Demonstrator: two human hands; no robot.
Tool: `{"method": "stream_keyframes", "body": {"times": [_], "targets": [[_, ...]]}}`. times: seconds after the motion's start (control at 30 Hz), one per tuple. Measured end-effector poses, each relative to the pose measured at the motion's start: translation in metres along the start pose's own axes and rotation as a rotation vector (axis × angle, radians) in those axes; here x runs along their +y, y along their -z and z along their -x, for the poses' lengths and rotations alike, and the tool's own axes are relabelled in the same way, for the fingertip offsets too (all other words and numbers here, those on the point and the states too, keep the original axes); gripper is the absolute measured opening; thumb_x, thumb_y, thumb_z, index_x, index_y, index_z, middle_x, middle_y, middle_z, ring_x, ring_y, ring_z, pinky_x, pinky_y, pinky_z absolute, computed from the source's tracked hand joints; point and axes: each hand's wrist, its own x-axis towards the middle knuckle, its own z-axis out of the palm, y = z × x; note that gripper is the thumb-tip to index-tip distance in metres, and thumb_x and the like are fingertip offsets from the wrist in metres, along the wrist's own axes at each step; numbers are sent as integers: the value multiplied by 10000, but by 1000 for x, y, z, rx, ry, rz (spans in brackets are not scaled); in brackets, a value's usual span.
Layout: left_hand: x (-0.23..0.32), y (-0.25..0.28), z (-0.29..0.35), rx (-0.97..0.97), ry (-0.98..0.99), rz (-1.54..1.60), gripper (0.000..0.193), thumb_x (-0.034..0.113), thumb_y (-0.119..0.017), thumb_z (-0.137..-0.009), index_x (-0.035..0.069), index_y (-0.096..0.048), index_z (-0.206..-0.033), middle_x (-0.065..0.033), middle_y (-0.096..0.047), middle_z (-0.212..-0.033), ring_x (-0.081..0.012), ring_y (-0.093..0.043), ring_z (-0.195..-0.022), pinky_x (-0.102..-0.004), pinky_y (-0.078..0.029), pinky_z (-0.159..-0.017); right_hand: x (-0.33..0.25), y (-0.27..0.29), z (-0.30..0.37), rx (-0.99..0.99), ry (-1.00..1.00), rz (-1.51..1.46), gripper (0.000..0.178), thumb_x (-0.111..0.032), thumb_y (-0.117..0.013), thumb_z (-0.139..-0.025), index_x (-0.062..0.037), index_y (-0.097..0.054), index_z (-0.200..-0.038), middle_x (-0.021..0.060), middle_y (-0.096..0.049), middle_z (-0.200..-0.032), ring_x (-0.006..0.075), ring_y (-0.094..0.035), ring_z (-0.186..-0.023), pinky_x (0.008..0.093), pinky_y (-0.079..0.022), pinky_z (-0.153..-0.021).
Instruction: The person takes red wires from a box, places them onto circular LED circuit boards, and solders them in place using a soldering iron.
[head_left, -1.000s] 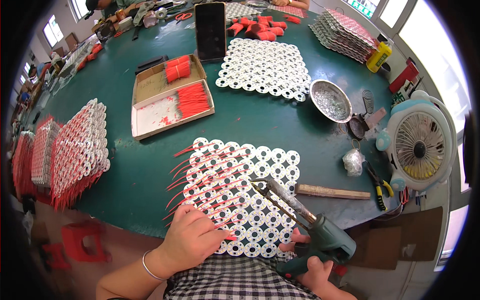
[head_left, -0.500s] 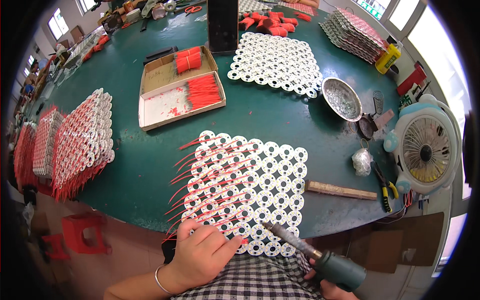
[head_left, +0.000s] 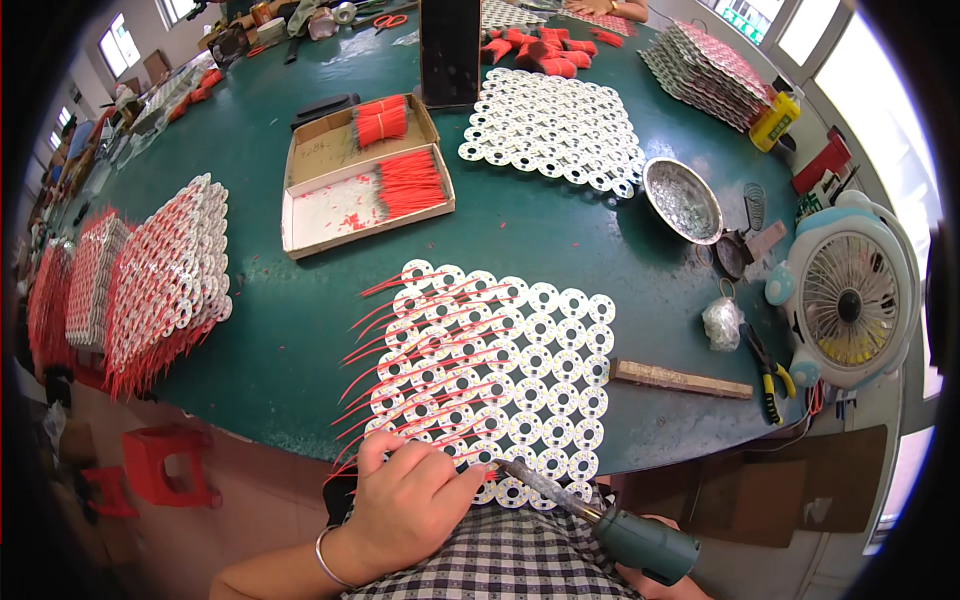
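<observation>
green bench (head_left: 270,350), head view. white panel of joined ring-shaped discs (head_left: 550,331) at the near edge, lowest row seemingly overhanging toward the checked cloth (head_left: 500,560). left hand (head_left: 415,500) closed, thumb and forefinger apparently pinching short red wire ends (head_left: 490,476). right hand (head_left: 648,584) mostly hidden, gripping the green-handled soldering tool with grey metal barrel (head_left: 640,540); tip just beside left thumb, contact with a disc: cannot tell. likely risks: a slipping tip could burn that thumb; the left wrist brushing thin red wires (head_left: 385,287) could loosen joints; pressing the overhang might tilt the panel.
</observation>
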Motion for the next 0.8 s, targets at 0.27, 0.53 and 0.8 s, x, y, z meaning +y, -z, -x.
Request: {"method": "stream_keyframes", "body": {"times": [0.27, 0.53, 0.8], "targets": [[-1, -6, 0, 11, 4, 20, 169, 155, -764, -739, 153, -741, -907, 35, -500, -738, -173, -562, -785, -413, -352, -814, -5, 2, -1, 26, 75, 130, 510, -111, -732, -862, 30, -553, -1318, 179, -635, -1236, 310, -655, -1077, 412, -525, -932], [-2, -1, 0, -11, 31, 16, 139, 168, -739, -791, 150, -741, -929, 29, -473, -745, -163, -533, -773, -410, -362, -811, 7, 5, 16, 46, -264, -259, 537, -473, -623, -958, -56, -609, -1295, 90, -699, -968, 168, -640, -756, 310, -525, -692], [-2, -1, 5, 56, 76, 121, 151, 135, -724, -776, 138, -733, -928, 47, -516, -777, -161, -553, -828, -394, -365, -830, 50, 10, 56, -44, -74, 75, 449, -86, -722, -878, -2, -588, -1298, 184, -632, -1278, 339, -599, -1178, 457, -462, -988]]}}
